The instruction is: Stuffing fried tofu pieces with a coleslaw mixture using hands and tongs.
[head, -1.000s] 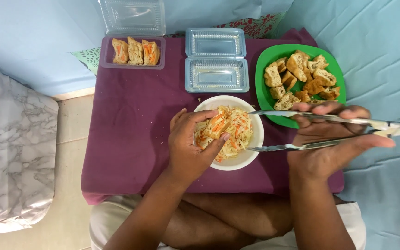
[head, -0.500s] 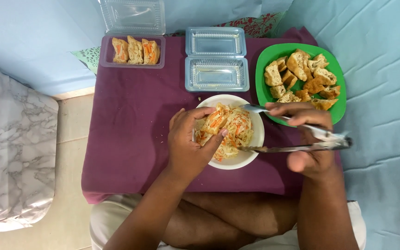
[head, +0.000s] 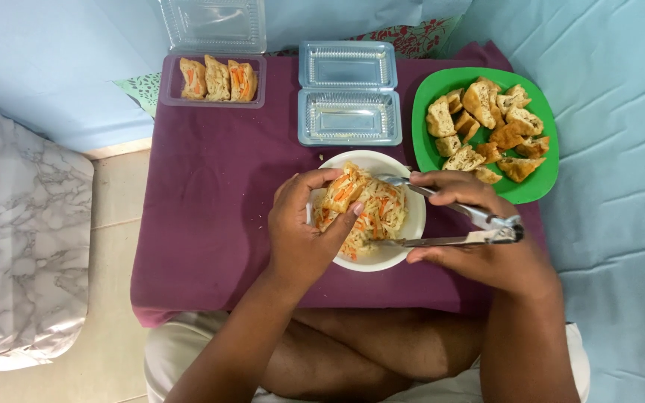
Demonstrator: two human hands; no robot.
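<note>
My left hand (head: 304,235) holds a fried tofu piece (head: 343,189) stuffed with shredded vegetables, over a white bowl (head: 407,242). The bowl contains shredded cabbage and carrot filling (head: 378,216). My right hand (head: 479,242) grips metal tongs (head: 457,224), whose tips reach into the bowl beside the tofu piece. A green plate (head: 535,186) of fried tofu pieces (head: 487,127) sits just behind my right hand.
A small table with a purple cloth (head: 218,194) carries everything. At the back, a clear plastic box (head: 214,80) holds three stuffed pieces, and an empty open clear box (head: 349,93) lies beside it. Light blue fabric (head: 621,186) lies to the right, and marbled fabric (head: 24,254) to the left.
My right hand has swung the tongs in from the right, so their tips now reach into the bowl. My left hand stays at the bowl, with a stuffed tofu piece now plain in its fingers.
</note>
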